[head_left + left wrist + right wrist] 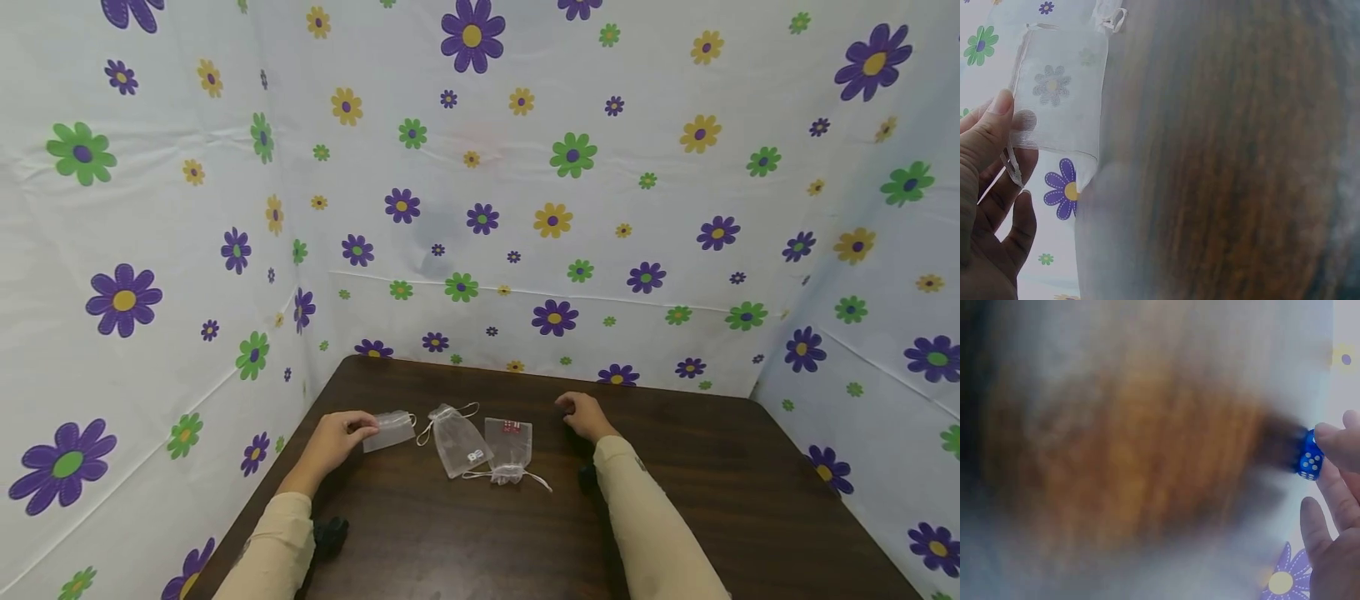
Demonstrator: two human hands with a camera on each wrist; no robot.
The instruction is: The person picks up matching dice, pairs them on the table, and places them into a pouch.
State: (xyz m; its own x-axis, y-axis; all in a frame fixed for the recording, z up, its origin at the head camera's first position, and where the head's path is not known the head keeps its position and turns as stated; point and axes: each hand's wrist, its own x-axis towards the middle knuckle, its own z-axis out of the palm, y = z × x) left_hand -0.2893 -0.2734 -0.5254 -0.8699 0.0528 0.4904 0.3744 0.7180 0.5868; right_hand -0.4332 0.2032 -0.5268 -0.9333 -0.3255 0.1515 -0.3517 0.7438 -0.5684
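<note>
My left hand [341, 437] pinches a small sheer white drawstring bag [392, 430] between thumb and fingers, at the left of the table. In the left wrist view the thin fabric of this bag [1066, 125] is see-through, with a flower pattern showing behind it. Blue dice [1310, 459] with white dots are pinched in the fingertips of my right hand [588, 418], which is over the table right of the bags. Between the hands lie two more drawstring bags: one [456, 437] with white dice [476, 456] inside, the other [510, 450] with red dice [512, 426] inside.
The dark brown wooden table [450, 542] has rounded far corners. Flower-printed white sheeting [525, 267] hangs behind it and along both sides. White cords [538, 482] of the bags trail loosely on the tabletop.
</note>
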